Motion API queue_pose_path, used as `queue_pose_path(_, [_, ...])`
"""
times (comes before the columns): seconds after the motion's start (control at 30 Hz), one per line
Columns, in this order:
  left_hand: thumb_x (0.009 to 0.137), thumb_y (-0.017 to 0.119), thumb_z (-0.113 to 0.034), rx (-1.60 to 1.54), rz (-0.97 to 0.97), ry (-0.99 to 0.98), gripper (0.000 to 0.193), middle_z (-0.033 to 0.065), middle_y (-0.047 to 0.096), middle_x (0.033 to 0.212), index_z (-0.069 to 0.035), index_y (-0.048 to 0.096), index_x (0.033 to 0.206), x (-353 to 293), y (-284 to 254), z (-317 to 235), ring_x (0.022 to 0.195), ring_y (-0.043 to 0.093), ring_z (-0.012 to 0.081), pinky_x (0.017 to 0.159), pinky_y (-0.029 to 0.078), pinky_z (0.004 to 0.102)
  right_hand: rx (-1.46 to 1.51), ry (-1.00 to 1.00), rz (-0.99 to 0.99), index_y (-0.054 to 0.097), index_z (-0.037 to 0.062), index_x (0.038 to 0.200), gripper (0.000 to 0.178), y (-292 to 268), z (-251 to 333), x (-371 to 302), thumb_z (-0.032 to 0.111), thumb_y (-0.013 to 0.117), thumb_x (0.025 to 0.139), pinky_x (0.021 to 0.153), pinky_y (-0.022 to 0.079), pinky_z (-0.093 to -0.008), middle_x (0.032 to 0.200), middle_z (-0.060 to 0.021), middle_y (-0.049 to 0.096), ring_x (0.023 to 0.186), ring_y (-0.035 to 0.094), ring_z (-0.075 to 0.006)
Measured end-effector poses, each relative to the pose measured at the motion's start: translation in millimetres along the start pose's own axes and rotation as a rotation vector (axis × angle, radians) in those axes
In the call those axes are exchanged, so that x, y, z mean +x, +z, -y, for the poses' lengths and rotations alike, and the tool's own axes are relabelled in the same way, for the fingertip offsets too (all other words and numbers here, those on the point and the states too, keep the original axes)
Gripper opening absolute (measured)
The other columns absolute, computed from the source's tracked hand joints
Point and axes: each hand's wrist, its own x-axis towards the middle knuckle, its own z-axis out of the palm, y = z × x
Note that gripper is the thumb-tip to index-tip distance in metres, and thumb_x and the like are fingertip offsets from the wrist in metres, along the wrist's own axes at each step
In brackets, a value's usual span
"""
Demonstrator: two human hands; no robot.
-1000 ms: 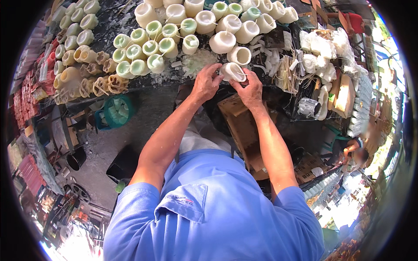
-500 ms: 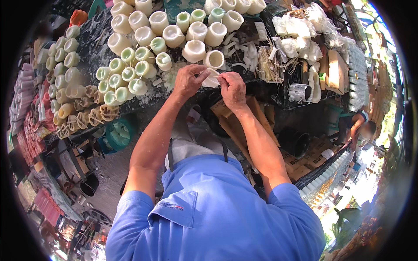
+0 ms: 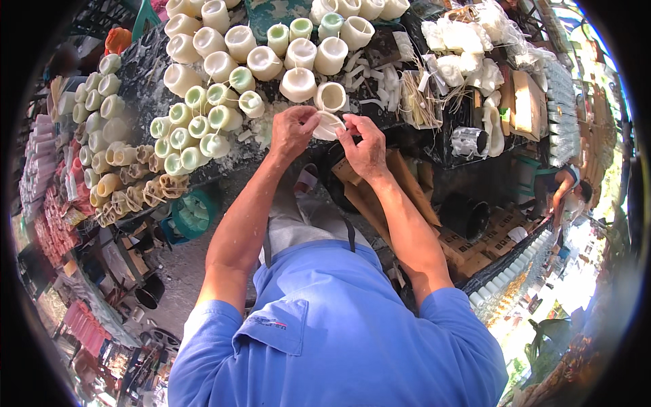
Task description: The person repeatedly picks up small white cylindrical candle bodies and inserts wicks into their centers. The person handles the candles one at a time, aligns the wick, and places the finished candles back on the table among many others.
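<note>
Left hand (image 3: 296, 134) and right hand (image 3: 363, 144), fingers curled, pinch or mere contact impossible to tell, flank one white wax cup (image 3: 328, 127) at the near edge of the dark table (image 3: 146, 76), presumably to steady it, with larger white cups (image 3: 298, 86) and green cups (image 3: 198, 127) massed beyond, seemingly for reach.

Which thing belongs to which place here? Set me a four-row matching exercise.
Things:
1. white hollow wax cylinder
2. pale green wax cylinders
3. teal round plastic basin
4. tan rectangular wooden block

Places:
A. off the black tabletop, by its near edge
B. on the tabletop, well right of the right hand
C. between both hands
D. grouped left of the left hand

Pairs: 1-C, 2-D, 3-A, 4-B
</note>
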Motion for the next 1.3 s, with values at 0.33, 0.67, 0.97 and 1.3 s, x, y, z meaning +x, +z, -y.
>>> queue_pose_path(0.33, [0.097, 0.083, -0.026, 0.024, -0.009, -0.098, 0.030, 0.0079, 0.081, 0.090, 0.002, 0.083, 0.109, -0.6, -3.4, -4.0, 0.081, 0.072, 0.0105, 0.077, 0.059, 0.0298, -0.037, 0.130, 0.055, 0.064, -0.0009, 0.137, 0.067, 8.5, -12.8, -21.3, 0.018, 0.094, 0.080, 0.098, 0.058, -0.0431, 0.128, -0.0191, 0.068, 0.107, 0.069, -0.0329])
queue_pose_path(0.67, [0.088, 0.076, -0.024, 0.070, -0.063, -0.096, 0.029, 0.0122, 0.079, 0.080, 0.002, 0.083, 0.099, 4.5, 7.8, -15.8, 0.072, 0.075, 0.0180, 0.075, 0.060, 0.0335, -0.010, 0.056, 0.036, 0.064, -0.0016, 0.138, 0.064, 21.4, -7.7, -13.9, 0.015, 0.091, 0.083, 0.083, 0.061, -0.0410, 0.129, -0.0197, 0.068, 0.091, 0.071, -0.0308])
queue_pose_path(0.97, [0.086, 0.076, -0.027, 0.200, -0.057, -0.093, 0.031, 0.0171, 0.080, 0.086, 0.002, 0.082, 0.097, 9.2, 10.8, -22.8, 0.078, 0.077, 0.0278, 0.079, 0.061, 0.0405, -0.023, -0.003, 0.025, 0.065, -0.0018, 0.136, 0.060, 17.4, -9.7, -17.2, 0.013, 0.090, 0.083, 0.083, 0.061, -0.0403, 0.129, -0.0207, 0.069, 0.094, 0.071, -0.0308])
queue_pose_path(1.3, [0.092, 0.071, -0.012, 0.103, -0.016, -0.018, 0.039, 0.0142, 0.080, 0.106, 0.000, 0.075, 0.129, 0.6, -8.5, 3.7, 0.088, 0.076, 0.0202, 0.086, 0.061, 0.0345, 0.044, 0.178, 0.096, 0.061, 0.0022, 0.144, 0.071, 10.8, -14.7, -14.9, 0.009, 0.091, 0.080, 0.087, 0.063, -0.0368, 0.139, -0.0151, 0.065, 0.105, 0.072, -0.0262])
